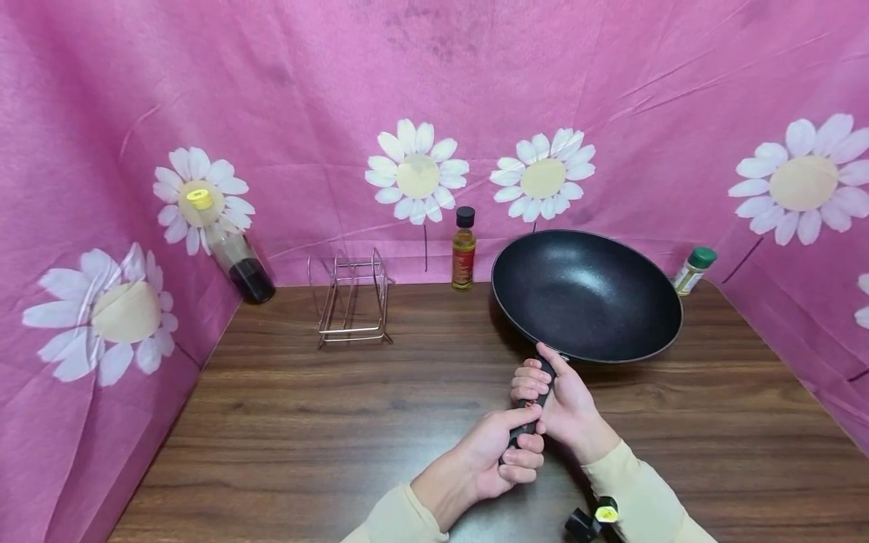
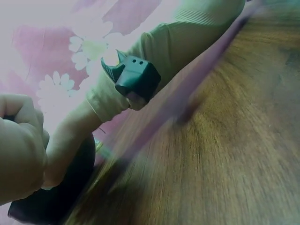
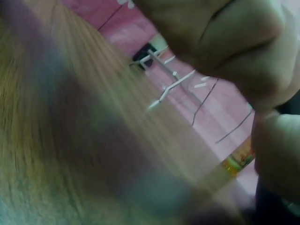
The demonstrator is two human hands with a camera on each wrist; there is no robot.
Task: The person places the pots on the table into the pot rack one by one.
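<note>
Both hands, left hand [image 1: 498,452] and right hand [image 1: 553,396], fingers curled round the black wok's [image 1: 587,294] handle (empty pan), dark wooden table [image 1: 305,422], pink daisy-print backdrop [image 1: 475,98].

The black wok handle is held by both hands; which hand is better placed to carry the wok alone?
Probably the right hand. It grips the handle nearer the black wok, thumb pointing toward the bowl. The left hand holds the handle's far end, so its leverage is likely poorer.

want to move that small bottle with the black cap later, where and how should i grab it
Probably around the body of the small bottle, just under the black cap, coming from the front left. It stands upright, and the pan crowds its right side.
</note>
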